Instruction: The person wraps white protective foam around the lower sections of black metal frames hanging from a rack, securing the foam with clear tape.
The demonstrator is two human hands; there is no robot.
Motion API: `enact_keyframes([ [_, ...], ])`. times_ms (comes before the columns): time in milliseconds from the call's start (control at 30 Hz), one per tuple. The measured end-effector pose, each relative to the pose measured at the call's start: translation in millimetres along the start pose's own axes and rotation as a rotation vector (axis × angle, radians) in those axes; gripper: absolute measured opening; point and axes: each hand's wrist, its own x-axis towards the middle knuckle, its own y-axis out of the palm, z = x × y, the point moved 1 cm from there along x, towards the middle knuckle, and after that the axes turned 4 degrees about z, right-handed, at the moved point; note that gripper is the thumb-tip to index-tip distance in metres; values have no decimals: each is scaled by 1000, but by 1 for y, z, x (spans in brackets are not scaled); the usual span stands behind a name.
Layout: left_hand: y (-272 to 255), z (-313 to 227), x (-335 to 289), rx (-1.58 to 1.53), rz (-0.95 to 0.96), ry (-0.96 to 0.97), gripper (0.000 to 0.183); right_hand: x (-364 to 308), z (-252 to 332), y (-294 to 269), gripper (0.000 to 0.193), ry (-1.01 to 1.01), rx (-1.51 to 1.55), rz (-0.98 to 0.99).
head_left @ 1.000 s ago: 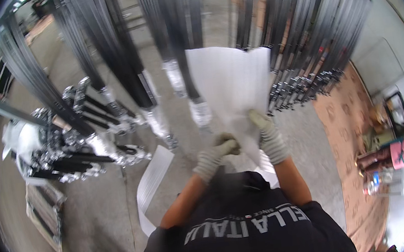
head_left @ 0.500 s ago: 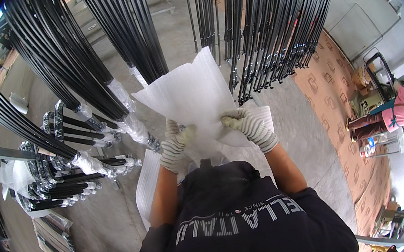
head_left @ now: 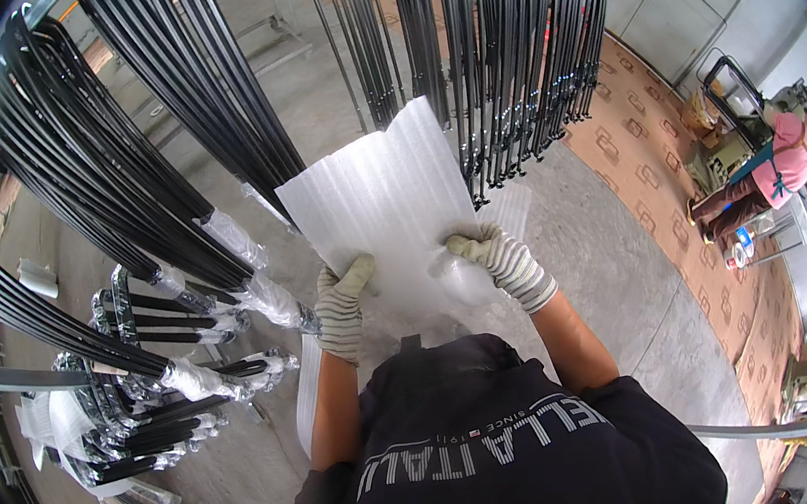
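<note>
Between the left hand and right hand, both curled, a white foam sheet is pinched, its spreading apparently in hand; even tension seems called for next

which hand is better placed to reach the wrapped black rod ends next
Left, probably: the left hand is nearer the wrapped black rod ends, while the right hand is across the white sheet both hold.

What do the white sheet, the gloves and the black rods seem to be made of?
White sheet: probably thin plastic foam, satiny, finely ribbed.
Gloves: likely knitted fabric, matt, with close-fitting striped cuffs.
Black rods: perhaps painted metal, smooth, glossy, by their bright highlights.
</note>
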Motion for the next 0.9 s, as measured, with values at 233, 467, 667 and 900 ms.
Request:
enact_keyframes([
  [233, -35, 45, 14, 882, -255, 312, 55, 17, -63, 1, 19, 53, -906, -75],
  [467, 46, 21, 24, 1887, 549, 637, 41, 1, -37, -2, 14, 240, -1149, 257],
  [667, 48, 85, 94, 1452, 655, 260, 31, 17, -63, -83, 32, 358, -720, 239],
  [900, 32, 166, 189, 1102, 269, -145, 45, 82, -111, -179, 28, 385, -603, 54],
])
